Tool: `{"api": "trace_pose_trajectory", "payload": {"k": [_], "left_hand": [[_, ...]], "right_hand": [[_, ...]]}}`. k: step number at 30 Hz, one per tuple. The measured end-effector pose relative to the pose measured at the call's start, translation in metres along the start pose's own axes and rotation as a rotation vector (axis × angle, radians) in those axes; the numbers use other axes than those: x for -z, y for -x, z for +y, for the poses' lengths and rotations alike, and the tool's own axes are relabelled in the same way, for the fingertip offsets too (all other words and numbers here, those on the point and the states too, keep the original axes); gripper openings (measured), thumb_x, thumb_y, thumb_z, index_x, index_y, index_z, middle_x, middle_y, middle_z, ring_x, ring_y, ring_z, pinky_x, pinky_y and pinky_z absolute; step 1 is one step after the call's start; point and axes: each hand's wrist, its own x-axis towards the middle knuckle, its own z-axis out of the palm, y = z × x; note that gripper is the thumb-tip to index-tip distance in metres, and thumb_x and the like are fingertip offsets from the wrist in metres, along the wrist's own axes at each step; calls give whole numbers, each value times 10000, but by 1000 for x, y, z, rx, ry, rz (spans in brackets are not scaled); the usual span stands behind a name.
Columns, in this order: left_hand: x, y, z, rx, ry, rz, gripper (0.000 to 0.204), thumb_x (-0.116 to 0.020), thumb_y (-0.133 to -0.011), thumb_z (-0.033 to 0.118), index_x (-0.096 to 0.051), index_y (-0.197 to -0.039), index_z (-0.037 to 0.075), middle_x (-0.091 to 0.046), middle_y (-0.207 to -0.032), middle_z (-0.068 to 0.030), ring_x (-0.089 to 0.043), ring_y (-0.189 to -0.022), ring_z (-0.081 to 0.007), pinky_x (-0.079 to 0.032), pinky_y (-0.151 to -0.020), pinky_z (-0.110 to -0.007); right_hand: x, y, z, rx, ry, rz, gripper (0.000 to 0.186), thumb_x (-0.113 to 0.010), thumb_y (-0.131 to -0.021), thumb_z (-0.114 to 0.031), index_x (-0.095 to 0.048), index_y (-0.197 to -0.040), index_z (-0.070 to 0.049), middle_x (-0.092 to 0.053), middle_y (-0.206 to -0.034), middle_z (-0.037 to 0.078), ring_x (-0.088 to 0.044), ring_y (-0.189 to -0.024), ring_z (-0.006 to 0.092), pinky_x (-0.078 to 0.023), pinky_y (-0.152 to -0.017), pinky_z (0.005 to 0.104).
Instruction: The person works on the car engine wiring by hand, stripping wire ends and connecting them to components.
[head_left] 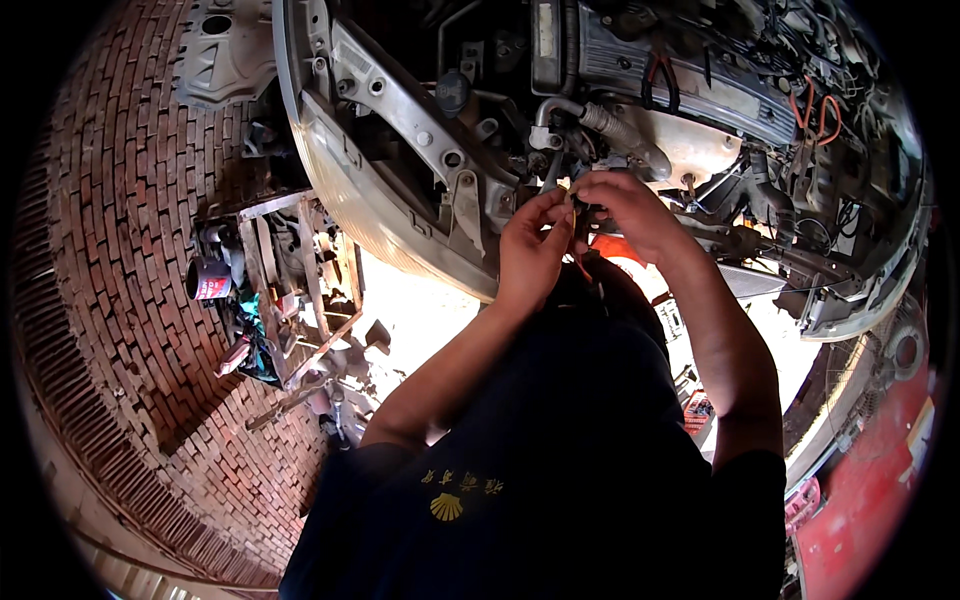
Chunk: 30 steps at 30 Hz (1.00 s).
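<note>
Over the front of an open car engine bay, my left hand [533, 243] and my right hand [628, 207] meet with their fingertips pinched close together. Between them is a small, thin piece with a yellowish part [573, 204]; its kind is too small to make out. The fingers partly cover it. Just beyond my hands lies the metal front crossmember [425, 137] of the car, and a ribbed hose [610, 125] runs close past my right fingers. Pliers with dark and red handles [660, 78] rest on the engine cover [610, 55].
A headlight [375, 225] curves along the left of the bay. Loose wires and an orange cable [828, 118] lie at the right. On the brick floor [130, 240], left, stand a wooden frame [310, 265] with clutter and a dark can [208, 279]. A red panel [860, 500] is lower right.
</note>
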Motion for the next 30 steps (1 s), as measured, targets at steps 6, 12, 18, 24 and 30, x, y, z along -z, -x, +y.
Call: {"api": "trace_pose_trajectory", "payload": {"k": [6, 12, 18, 24, 30], "left_hand": [[-3, 6, 2, 98, 96, 50, 450, -613, -1016, -8, -476, -1439, -75, -668, -1137, -79, -680, -969, -136, -634, -741, -282], [-1, 1, 0, 120, 123, 19, 491, -635, -998, -17, -455, -1452, -64, -651, -1214, -102, -685, -992, -152, -629, -739, -275], [-7, 4, 3, 88, 79, 37, 443, -662, -984, -13, -486, -1388, -61, -629, -1303, -143, -695, -1036, -177, -619, -726, -259], [-10, 4, 7, 87, -7, 57, 398, -681, -974, -1, -518, -1334, -48, -656, -1238, -125, -704, -1024, -176, -616, -723, -257], [-4, 2, -12, 120, 105, 60, 355, -744, -940, 17, -592, -1258, -26, -667, -1076, -82, -683, -760, -133, -585, -640, -240]], "right_hand": [[-10, 15, -10, -84, 15, 16, 348, -596, -938, -121, -707, -1245, -2, -693, -1154, 92, -616, -1174, 210, -480, -1032, 359], [1, 10, 11, 102, 242, -39, 328, -581, -978, -152, -707, -1268, -64, -659, -1205, 54, -621, -1099, 167, -508, -919, 359], [-4, 9, 11, -22, 25, -36, 301, -555, -998, -99, -685, -1257, -19, -682, -1128, 44, -631, -995, 131, -514, -879, 308], [-1, -1, 29, 10, -230, -74, 317, -535, -979, -48, -626, -1278, 6, -685, -1189, 112, -664, -1105, 219, -534, -941, 363], [-9, 9, 13, 11, -399, -183, 548, -600, -951, -11, -447, -1475, -55, -643, -1335, 136, -656, -1208, 236, -552, -917, 368]]}}
